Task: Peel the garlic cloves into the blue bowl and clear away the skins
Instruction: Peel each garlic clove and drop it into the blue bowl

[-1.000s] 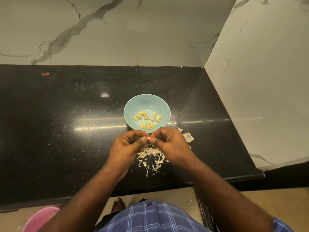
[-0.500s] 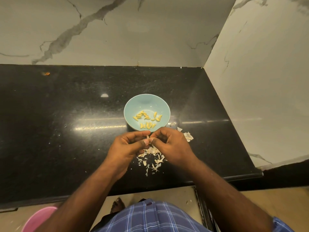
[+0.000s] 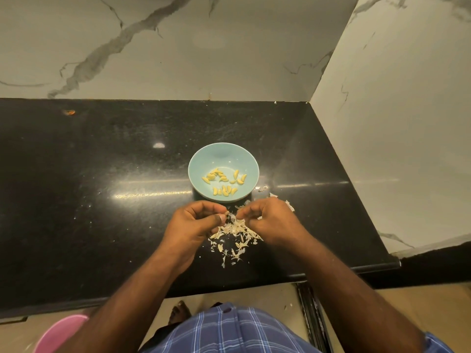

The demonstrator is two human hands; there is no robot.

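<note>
One garlic clove [image 3: 227, 214] sits between our two hands, just on the near side of the blue bowl [image 3: 204, 161] and above the heap of skins [image 3: 235, 234]. Our left hand [image 3: 196, 222] pinches it between thumb and curled fingers; the clove itself is mostly hidden, with only a pale scrap of skin showing at the fingertips. Our right hand [image 3: 267, 220] has its fingertips drawn together on that scrap, close to the left thumb; we cannot tell how much of the clove it touches. Peeled cloves [image 3: 224, 180], yellow, lie scattered in the bowl's near half. The bowl stands on the black countertop [image 3: 102, 187], with loose skins also lying by its right rim. Marble wall panels [image 3: 178, 47] close the counter at the back and right. A pink tub [image 3: 61, 332] shows at the lower left, below the counter edge.
</note>
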